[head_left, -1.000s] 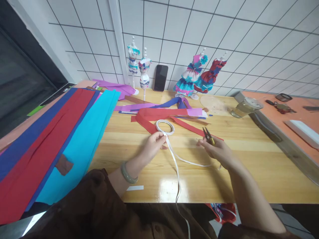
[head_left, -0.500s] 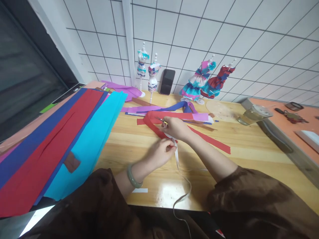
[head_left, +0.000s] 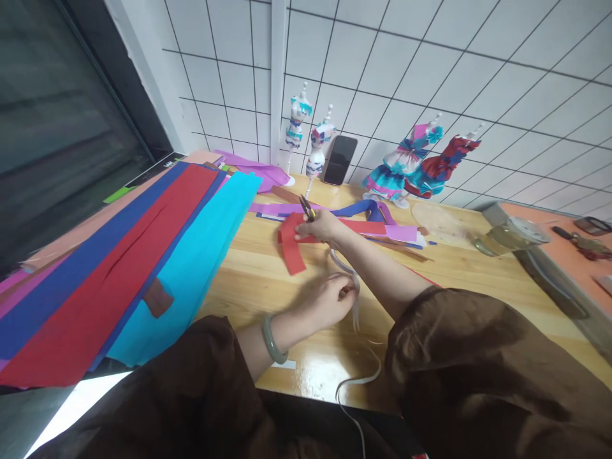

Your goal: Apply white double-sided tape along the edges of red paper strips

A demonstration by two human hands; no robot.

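Between the thumb and forefinger of the left hand point(head_left: 332, 301), closed to a narrow pinch, is a thin white tape point(head_left: 356, 311); the other fingers curl loosely into the palm. From that pinch the tape drops in a loose curve towards the person, over the near edge of the wooden table point(head_left: 239, 274). Just beyond the left fingers, a curved white band point(head_left: 340, 262) shows beside the right wrist, perhaps the rim of a roll, though the forearm hides most of it.

Ahead of the left fingers, the right hand point(head_left: 321, 227) is closed around small snips point(head_left: 307, 208), their dark tips parted and pointing away from the person. Its thumb and a fingertip are at a red strip point(head_left: 292, 252), which bends towards the person just left of them; whether they grip it I cannot tell.

Farther out from the right fingers lie purple and blue strips, then two slim dress forms point(head_left: 316, 153) and a phone point(head_left: 341, 160) leaning on the tiled wall. Right of the phone stand two dress forms in ruffled paper dresses point(head_left: 405, 162). Well to the right of both hands is a glass cup point(head_left: 509, 237). Left of the fingers, long red, blue and turquoise sheets point(head_left: 210, 248) overlap, with a brown scrap point(head_left: 157, 298) on them.
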